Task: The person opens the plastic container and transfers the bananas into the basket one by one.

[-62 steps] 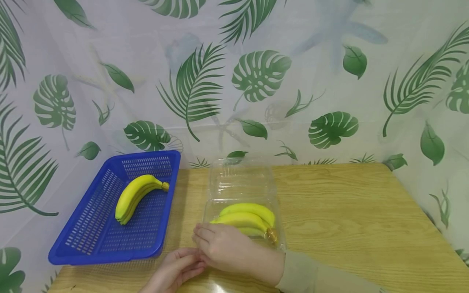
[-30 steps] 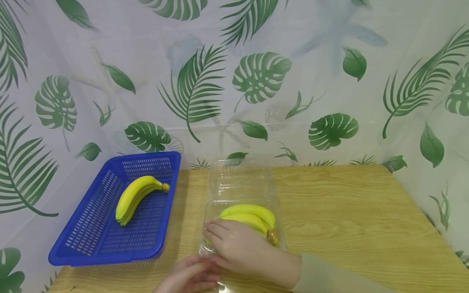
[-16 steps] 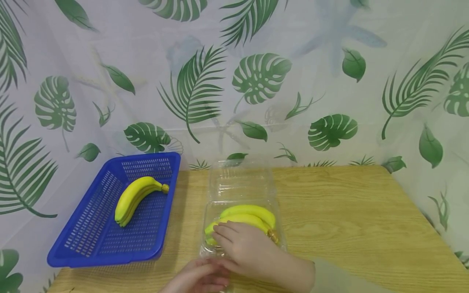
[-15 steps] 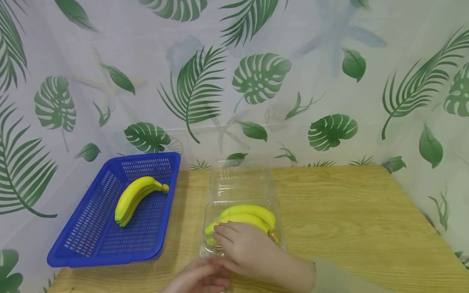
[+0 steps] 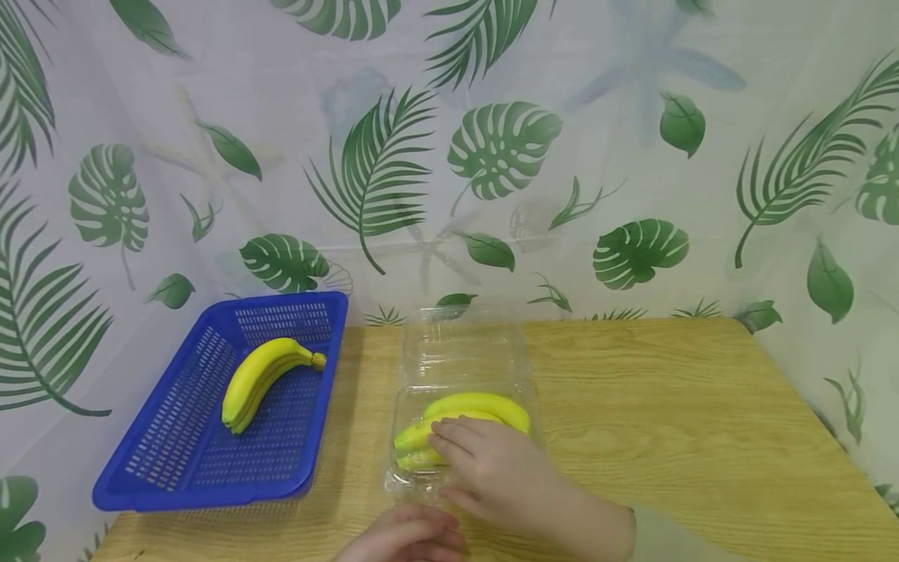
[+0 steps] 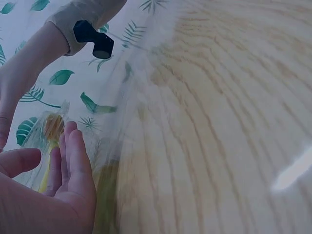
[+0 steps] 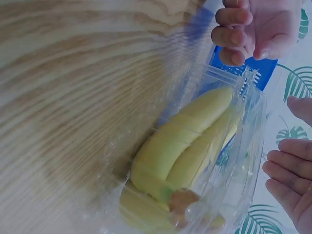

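Our right hand [image 5: 502, 476]: fingers near straight, holding nothing, above right half of clear container [image 5: 402, 485]; contact unclear. Our left hand [image 5: 410, 535]: relaxed, nothing held, just in front of container. Bananas [image 5: 463, 403] inside container, long axis left to right, tips to container's left, stem [image 7: 183, 201] to its right. We judge step as settling bunch: nudge lightly, keep stem inside, avoid denting thin plastic. Left of container: blue basket [image 5: 112, 499], second bunch [image 5: 263, 382] inside.

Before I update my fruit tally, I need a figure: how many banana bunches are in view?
2: one bunch in the blue basket, another bunch in the open clear container, partly blocked in the head view. Bananas underneath may be hidden.
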`<state>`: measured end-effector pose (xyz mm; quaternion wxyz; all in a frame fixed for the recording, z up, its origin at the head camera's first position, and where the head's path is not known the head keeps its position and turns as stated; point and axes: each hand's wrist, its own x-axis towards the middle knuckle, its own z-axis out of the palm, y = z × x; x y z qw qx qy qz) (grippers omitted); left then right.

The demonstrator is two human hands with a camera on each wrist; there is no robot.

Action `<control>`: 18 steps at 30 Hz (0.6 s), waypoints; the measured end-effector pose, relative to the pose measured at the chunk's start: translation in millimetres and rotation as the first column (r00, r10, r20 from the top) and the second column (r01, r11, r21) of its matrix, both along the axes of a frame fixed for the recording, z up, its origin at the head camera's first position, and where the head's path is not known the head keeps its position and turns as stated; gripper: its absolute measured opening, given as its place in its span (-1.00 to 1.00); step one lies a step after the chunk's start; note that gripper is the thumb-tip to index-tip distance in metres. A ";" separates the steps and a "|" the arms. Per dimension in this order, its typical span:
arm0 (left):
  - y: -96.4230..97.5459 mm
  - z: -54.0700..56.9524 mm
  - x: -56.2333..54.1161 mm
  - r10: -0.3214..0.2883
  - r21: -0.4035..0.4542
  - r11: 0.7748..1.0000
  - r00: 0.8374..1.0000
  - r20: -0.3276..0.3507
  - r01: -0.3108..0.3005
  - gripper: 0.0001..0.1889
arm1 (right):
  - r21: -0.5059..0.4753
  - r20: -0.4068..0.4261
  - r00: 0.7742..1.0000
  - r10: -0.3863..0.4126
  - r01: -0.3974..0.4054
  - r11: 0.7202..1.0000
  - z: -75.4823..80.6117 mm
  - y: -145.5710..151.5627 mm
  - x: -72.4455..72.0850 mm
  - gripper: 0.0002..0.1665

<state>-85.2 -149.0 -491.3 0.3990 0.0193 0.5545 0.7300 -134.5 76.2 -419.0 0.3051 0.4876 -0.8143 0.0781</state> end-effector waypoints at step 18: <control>37.7 3.2 7.2 0.092 0.023 0.995 0.995 0.039 -0.093 -0.53 | -0.082 0.067 0.997 -0.044 0.049 0.995 2.4 31.5 2.6 -0.27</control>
